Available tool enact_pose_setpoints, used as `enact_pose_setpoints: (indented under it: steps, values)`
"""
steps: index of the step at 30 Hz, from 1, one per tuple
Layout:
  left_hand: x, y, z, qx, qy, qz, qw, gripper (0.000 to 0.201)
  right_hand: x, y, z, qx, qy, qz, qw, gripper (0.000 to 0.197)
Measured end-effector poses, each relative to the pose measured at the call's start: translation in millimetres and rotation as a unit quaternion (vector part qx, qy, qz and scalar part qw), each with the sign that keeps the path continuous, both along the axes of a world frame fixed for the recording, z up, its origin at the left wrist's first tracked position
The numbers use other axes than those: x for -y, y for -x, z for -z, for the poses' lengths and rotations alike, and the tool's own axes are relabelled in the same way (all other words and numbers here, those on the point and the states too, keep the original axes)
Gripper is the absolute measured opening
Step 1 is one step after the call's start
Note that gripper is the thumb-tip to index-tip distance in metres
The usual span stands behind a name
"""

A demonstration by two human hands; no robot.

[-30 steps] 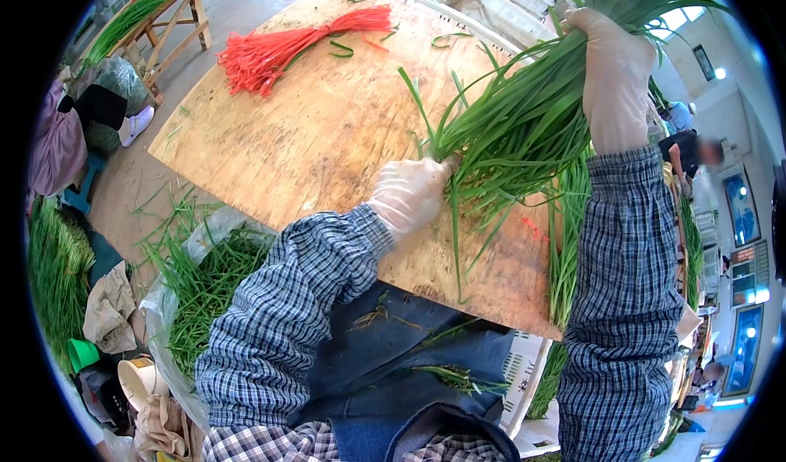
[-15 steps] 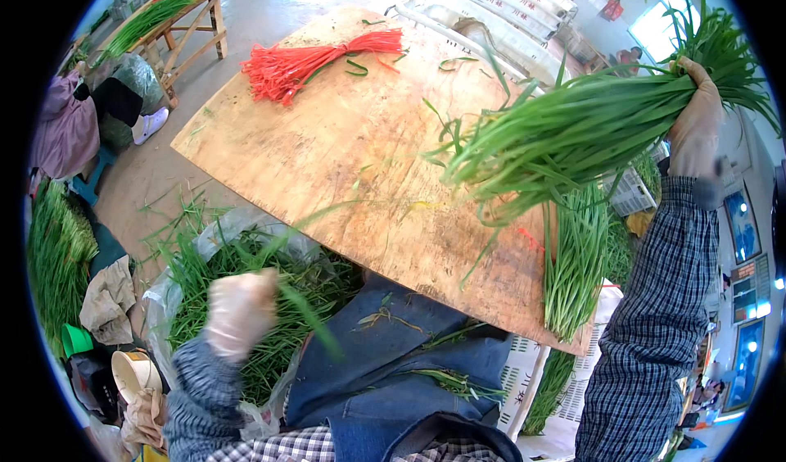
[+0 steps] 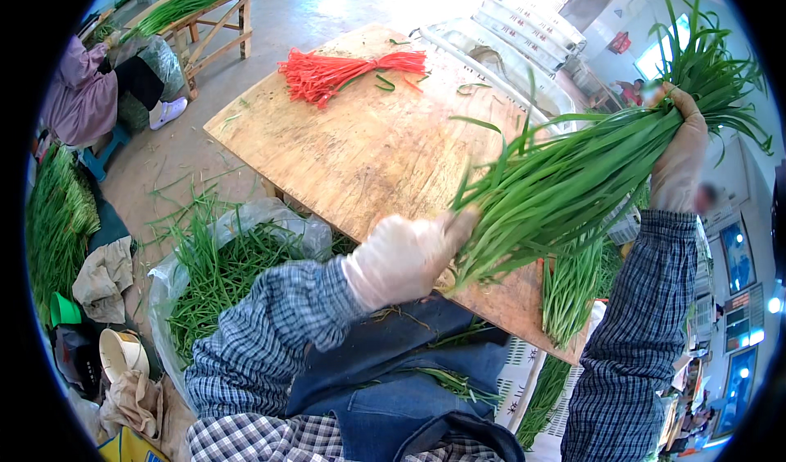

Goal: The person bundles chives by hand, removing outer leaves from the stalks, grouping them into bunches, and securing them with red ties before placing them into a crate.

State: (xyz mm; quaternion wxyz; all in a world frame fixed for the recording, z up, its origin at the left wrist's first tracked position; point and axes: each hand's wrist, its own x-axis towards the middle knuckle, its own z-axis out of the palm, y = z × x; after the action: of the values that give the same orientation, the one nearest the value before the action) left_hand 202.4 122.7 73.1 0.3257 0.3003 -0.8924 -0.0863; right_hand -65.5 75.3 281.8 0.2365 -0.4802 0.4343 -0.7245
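My right hand [image 3: 684, 151] is wrapped around a large bunch of garlic chives [image 3: 565, 179], raised over the right side of a wooden board [image 3: 344, 167]. Their leafy tips fan out beyond that fist, and the paler ends point toward my left hand [image 3: 409, 253]. The left fingers, blurred a little, are pinched together at those pale ends. Exactly which stems they grip is hidden. Below the raised bunch, another pile of garlic chives [image 3: 569, 294] lies along the board's right edge. Red ties [image 3: 348, 73] lie bundled at the board's far side.
Left of my lap, a clear plastic bag [image 3: 164, 286] holds loose green leaves. White crates [image 3: 524, 32] are stacked beyond the board. A seated person [image 3: 86, 93] is beside another table [image 3: 246, 20] at far left. A cream bucket [image 3: 123, 351] stands at lower left.
My left hand has come from over the plastic bag, where a loose leaf trailed from it, rightward to the pale ends of the bunch. My right hand keeps its hold.
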Motion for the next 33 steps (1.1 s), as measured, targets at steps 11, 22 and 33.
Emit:
enact_pose_setpoints:
  steps: [11, 22, 33]
  values:
    - [-78, -155, 69, 0.417, -0.246, -0.199, 0.852, 0.040, -13, 20, 15, 0.069, 0.027, -0.167, 0.983, 0.008]
    - [-39, -4, 21, -0.325, -0.376, 0.062, 0.866, 0.036, -11, 7, 26, 0.086, 0.032, -0.172, 0.981, 0.011]
    - [-65, -133, 105, 0.018, -0.136, -0.177, 0.975, 0.022, -23, 18, 35, 0.103, 0.033, -0.236, 0.966, 0.023]
